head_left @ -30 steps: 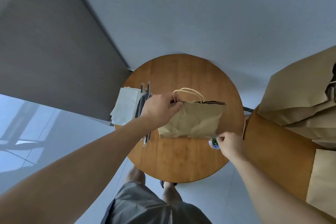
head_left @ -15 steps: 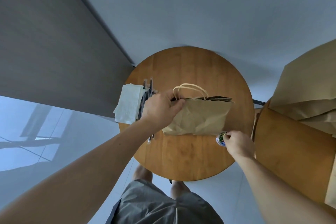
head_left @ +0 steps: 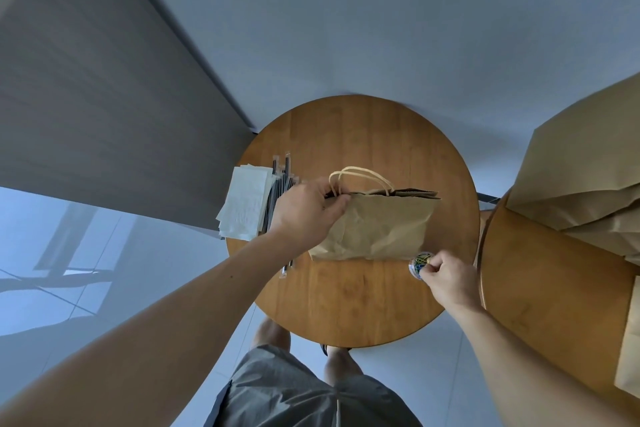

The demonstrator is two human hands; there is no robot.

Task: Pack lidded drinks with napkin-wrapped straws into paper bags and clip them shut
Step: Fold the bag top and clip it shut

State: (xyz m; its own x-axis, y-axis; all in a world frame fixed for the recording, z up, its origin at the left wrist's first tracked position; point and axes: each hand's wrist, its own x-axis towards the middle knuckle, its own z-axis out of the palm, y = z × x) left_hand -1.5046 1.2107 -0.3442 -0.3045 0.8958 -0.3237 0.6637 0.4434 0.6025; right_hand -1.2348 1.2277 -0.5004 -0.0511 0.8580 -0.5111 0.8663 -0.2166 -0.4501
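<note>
**Bag mouth pinched, clip tub reached**

The top left corner of the paper bag (head_left: 374,229) is pinched between thumb and curled fingers of the left hand (head_left: 304,215). The bag is stood on the round table (head_left: 363,305), its twine handles (head_left: 360,177) raised just beside that grip. Behind the left hand, napkins (head_left: 246,206) and wrapped straws (head_left: 282,180) are laid. At the bag's bottom right corner, a clear tub of coloured clips (head_left: 419,262) is touched by the curled fingers of the right hand (head_left: 446,279); whether anything is pinched there cannot be told.
</note>
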